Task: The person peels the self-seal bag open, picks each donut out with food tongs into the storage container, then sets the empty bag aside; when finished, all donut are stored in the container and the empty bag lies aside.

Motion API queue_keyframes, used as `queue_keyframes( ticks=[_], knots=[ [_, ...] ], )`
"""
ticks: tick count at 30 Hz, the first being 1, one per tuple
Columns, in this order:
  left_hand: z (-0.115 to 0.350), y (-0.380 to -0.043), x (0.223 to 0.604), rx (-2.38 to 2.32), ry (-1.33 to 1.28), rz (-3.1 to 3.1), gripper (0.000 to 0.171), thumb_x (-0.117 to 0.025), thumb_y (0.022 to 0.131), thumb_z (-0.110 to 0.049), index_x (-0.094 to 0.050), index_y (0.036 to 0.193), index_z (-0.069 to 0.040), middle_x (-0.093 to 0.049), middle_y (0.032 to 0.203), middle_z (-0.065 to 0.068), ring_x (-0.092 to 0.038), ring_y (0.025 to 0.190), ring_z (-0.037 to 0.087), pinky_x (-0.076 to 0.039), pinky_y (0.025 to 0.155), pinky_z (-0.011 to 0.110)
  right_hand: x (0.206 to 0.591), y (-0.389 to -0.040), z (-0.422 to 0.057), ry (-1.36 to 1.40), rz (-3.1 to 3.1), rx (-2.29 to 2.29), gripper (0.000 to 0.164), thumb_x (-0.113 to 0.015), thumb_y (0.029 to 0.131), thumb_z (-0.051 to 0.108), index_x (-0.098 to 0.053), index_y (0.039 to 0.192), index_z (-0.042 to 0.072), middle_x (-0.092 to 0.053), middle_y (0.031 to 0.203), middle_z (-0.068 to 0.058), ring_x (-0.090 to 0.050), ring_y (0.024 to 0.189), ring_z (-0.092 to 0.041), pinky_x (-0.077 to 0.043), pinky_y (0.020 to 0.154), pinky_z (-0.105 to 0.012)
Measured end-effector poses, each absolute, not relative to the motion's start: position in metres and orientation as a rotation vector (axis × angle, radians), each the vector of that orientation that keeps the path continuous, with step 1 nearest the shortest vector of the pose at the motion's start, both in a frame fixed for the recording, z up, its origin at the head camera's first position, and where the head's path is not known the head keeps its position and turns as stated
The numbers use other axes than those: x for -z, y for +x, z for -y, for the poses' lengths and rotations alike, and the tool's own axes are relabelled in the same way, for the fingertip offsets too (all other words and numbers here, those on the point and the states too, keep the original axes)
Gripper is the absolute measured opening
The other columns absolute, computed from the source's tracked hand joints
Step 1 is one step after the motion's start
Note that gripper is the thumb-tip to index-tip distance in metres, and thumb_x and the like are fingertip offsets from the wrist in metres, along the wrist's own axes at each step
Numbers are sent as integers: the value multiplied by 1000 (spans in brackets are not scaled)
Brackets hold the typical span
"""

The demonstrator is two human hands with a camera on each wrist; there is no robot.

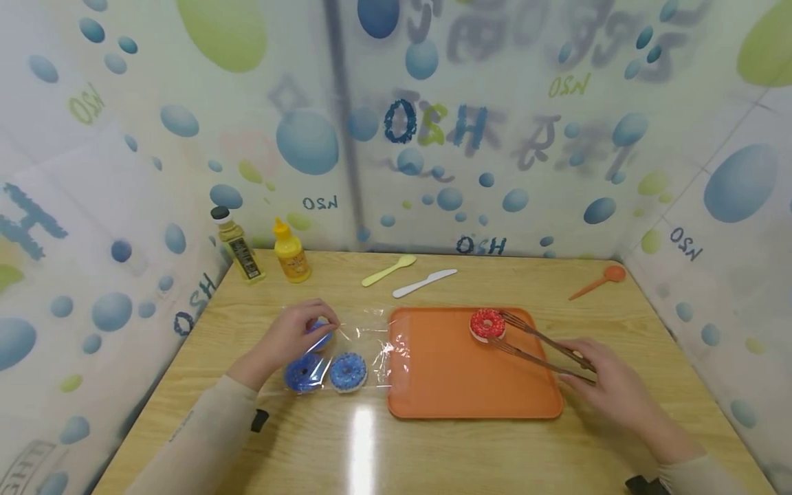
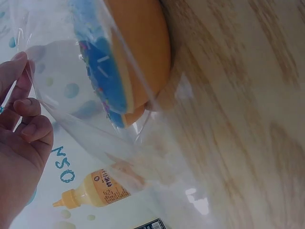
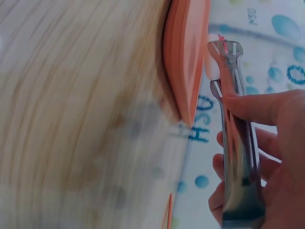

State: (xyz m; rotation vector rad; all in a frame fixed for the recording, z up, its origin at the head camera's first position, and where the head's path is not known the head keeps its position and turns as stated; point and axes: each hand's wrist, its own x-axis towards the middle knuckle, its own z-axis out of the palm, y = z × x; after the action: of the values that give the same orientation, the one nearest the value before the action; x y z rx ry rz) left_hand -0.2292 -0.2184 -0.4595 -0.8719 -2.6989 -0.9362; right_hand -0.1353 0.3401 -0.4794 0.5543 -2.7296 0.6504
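My left hand (image 1: 297, 333) pinches the edge of a clear plastic bag (image 1: 371, 333) between thumb and fingers. Behind the film are three blue toy donuts with sprinkles: a front right one (image 1: 348, 373), a front left one (image 1: 302, 375) and a third (image 1: 320, 337) partly hidden by my hand. My right hand (image 1: 612, 388) grips metal tongs (image 3: 240, 167), thumb on one arm and fingers on the other. At the tongs' tips is a red sprinkled donut (image 1: 487, 324), between the two arms and over the far right part of an orange tray (image 1: 458, 385).
The bag's right end overlaps the tray's left rim. Behind stand an oil bottle (image 1: 240, 247) and a yellow squeeze bottle (image 1: 291, 254). A yellow spoon (image 1: 388, 270), a white knife (image 1: 424, 282) and an orange spoon (image 1: 600, 280) lie on the wooden table (image 1: 470, 454).
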Motion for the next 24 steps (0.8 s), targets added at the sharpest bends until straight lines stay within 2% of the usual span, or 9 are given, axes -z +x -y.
queue_keyframes(
  ticks=[9, 19, 24],
  knots=[
    [220, -227, 459, 925, -880, 2688, 6, -77, 93, -9, -77, 96, -13, -68, 93, -8, -46, 66, 5, -42, 60, 23, 482, -135, -357, 501, 2761, -680, 50, -89, 81, 15, -68, 127, 13, -67, 104, -1, -54, 81, -8, -49, 66, -28],
    [217, -229, 460, 937, -896, 2690, 8, -76, 93, -8, -76, 96, -15, -69, 94, -7, -45, 65, 5, -43, 59, 23, 489, -137, -366, 480, 2785, -696, 46, -88, 82, 14, -69, 124, 11, -67, 103, -2, -52, 80, -5, -45, 65, -27],
    [216, -229, 460, 928, -887, 2707, 4, -75, 95, -10, -76, 97, -13, -70, 95, -6, -46, 66, 6, -43, 61, 23, 486, -137, -366, 470, 2803, -656, 48, -89, 81, 16, -68, 124, 11, -68, 106, -3, -56, 83, -9, -49, 67, -29]
  ],
)
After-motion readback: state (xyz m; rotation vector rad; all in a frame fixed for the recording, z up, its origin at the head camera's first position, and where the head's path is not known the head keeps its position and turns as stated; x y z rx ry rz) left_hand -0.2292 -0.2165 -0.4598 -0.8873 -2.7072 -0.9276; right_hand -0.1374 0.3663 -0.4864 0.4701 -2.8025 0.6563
